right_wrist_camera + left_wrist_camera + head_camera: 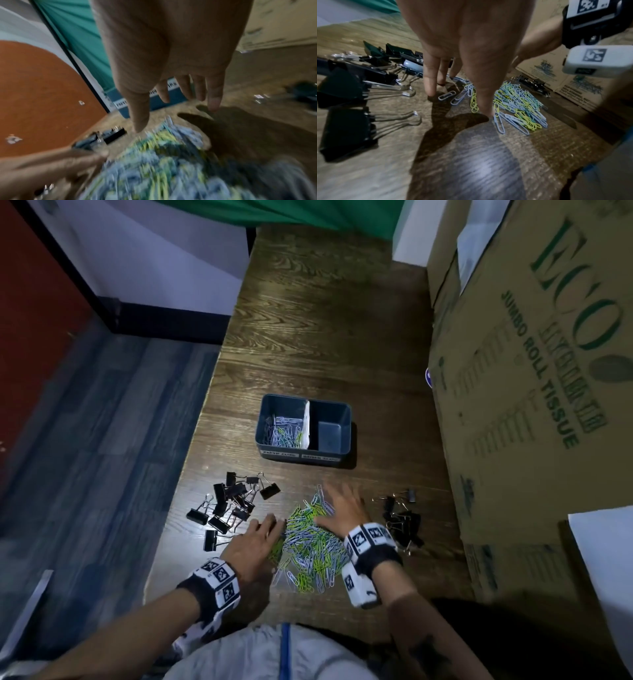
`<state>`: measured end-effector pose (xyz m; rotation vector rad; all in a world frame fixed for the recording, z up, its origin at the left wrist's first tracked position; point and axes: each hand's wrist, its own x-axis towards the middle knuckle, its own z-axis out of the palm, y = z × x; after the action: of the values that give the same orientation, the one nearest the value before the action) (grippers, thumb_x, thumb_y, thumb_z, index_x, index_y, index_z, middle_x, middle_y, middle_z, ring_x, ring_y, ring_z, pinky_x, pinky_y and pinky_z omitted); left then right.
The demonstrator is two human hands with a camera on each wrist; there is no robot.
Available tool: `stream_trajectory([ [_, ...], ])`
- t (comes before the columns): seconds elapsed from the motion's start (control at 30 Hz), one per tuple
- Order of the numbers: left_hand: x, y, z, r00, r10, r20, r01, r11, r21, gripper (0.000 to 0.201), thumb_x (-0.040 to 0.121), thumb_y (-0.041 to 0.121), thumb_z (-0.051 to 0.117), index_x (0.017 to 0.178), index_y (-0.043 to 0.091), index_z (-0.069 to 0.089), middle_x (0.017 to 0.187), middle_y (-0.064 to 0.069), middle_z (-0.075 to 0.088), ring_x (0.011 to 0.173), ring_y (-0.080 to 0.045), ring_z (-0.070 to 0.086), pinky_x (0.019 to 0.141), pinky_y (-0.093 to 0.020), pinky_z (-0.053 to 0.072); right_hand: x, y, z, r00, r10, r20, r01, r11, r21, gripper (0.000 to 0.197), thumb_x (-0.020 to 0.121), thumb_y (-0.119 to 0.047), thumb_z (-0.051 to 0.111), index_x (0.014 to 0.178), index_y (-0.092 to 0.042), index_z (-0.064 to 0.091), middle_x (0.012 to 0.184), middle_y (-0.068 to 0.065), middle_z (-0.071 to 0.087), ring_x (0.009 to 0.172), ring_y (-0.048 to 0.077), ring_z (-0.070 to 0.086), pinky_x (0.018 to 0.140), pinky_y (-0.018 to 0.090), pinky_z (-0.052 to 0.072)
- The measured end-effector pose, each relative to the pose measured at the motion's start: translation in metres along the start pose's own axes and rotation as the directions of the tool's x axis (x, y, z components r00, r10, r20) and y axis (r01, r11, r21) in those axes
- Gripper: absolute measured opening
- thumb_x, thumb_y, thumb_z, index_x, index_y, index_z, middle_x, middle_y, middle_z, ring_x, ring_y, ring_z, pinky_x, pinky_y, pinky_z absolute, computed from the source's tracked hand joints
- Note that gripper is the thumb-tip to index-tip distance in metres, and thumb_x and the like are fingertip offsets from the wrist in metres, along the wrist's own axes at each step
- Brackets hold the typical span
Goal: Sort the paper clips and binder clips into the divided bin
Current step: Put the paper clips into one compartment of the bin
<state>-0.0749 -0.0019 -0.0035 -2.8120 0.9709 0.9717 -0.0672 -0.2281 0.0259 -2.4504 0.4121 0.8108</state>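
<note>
A heap of blue and green paper clips lies on the wooden table between my hands. My left hand is at the heap's left edge, fingers straight, tips touching the table and clips. Over the heap's right side hovers my right hand, fingers spread and holding nothing. Large black binder clips lie to the left, small ones to the right. Behind the heap stands the blue divided bin; its left compartment holds paper clips, its right one looks empty.
A large cardboard box printed "jumbo roll tissue" lines the table's right side. The table's left edge drops to a blue-grey floor. Bare wood lies behind the bin. A white paper divider stands in the bin.
</note>
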Motion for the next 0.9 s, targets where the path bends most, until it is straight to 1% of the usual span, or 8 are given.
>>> stream_trajectory([
  [0.07,0.003,0.005,0.000,1.000,0.007,0.009,-0.007,1.000,0.011,0.092,0.087,0.038,0.061,0.153,0.018,0.000,0.161,-0.006,0.004,0.138,-0.035,0.023,0.093,-0.044,0.051,0.000,0.012,0.019,0.998,0.010,0.061,-0.005,0.996,-0.086,0.096,0.083,-0.053,0.071,0.156,-0.041,0.011,0.166,0.001,-0.010,0.153,0.034,-0.005,0.119,0.058,0.010],
  [0.13,0.007,0.011,-0.001,1.000,0.009,0.011,-0.009,1.000,0.013,0.087,0.091,0.036,0.055,0.153,0.018,-0.003,0.162,-0.003,-0.001,0.141,-0.036,0.019,0.095,-0.046,0.050,-0.005,0.013,0.034,0.997,-0.048,0.055,0.056,0.983,-0.173,0.091,0.085,-0.054,0.068,0.156,-0.039,0.013,0.167,0.001,-0.009,0.153,0.031,-0.003,0.120,0.057,0.011],
  [0.33,0.012,0.016,0.003,0.995,0.083,-0.053,-0.084,0.996,-0.026,0.085,0.088,0.025,0.059,0.153,0.016,0.006,0.161,-0.005,0.009,0.136,-0.033,0.028,0.094,-0.042,0.050,-0.024,0.002,0.041,0.981,-0.192,0.034,0.195,0.964,-0.182,0.068,0.091,-0.039,0.066,0.151,-0.028,0.035,0.160,0.004,0.028,0.146,0.029,0.025,0.117,0.047,0.026],
  [0.4,0.008,0.018,0.000,0.990,0.029,-0.138,-0.036,0.998,-0.046,0.078,0.090,0.036,0.059,0.151,0.016,0.015,0.155,-0.008,0.023,0.133,-0.027,0.033,0.099,-0.038,0.046,-0.032,0.006,0.035,0.990,-0.119,-0.081,0.107,0.984,-0.144,0.061,0.093,-0.039,0.064,0.148,-0.029,0.040,0.153,0.003,0.039,0.141,0.028,0.033,0.115,0.044,0.030],
  [0.47,0.002,0.020,-0.005,0.981,-0.055,-0.188,0.039,0.995,-0.089,0.079,0.087,0.052,0.059,0.147,0.018,0.021,0.146,-0.009,0.033,0.126,-0.024,0.038,0.095,-0.036,0.048,-0.043,0.016,0.032,0.975,0.002,-0.224,-0.020,0.997,-0.077,0.060,0.091,-0.042,0.066,0.144,-0.027,0.044,0.148,0.004,0.040,0.136,0.027,0.036,0.112,0.043,0.035],
  [0.57,-0.003,0.019,-0.004,0.989,-0.118,-0.086,0.104,0.982,-0.156,0.104,0.073,0.066,0.066,0.148,0.018,0.012,0.140,-0.011,0.029,0.121,-0.027,0.042,0.090,-0.039,0.051,-0.058,0.036,0.038,0.962,0.106,-0.253,-0.116,0.993,-0.024,0.078,0.080,-0.048,0.077,0.144,-0.024,0.038,0.148,0.010,0.029,0.135,0.031,0.035,0.105,0.047,0.044],
  [0.73,-0.002,0.016,0.003,0.994,-0.099,0.052,0.106,0.982,-0.155,0.115,0.070,0.048,0.080,0.149,0.019,0.002,0.143,-0.017,0.020,0.121,-0.034,0.045,0.092,-0.042,0.050,-0.058,0.046,0.054,0.972,0.236,-0.008,-0.235,0.962,-0.142,0.116,0.059,-0.053,0.090,0.149,-0.026,0.020,0.151,0.016,0.015,0.137,0.041,0.031,0.103,0.053,0.044],
  [0.9,0.008,0.020,0.010,0.999,-0.022,-0.029,0.016,0.980,-0.199,0.095,0.080,0.032,0.074,0.148,0.019,0.010,0.135,-0.013,0.025,0.111,-0.030,0.052,0.084,-0.038,0.054,-0.054,0.025,0.072,0.985,0.143,-0.098,-0.157,0.974,-0.162,0.104,0.059,-0.034,0.093,0.140,-0.026,0.028,0.138,0.013,0.027,0.126,0.035,0.039,0.093,0.048,0.051],
])
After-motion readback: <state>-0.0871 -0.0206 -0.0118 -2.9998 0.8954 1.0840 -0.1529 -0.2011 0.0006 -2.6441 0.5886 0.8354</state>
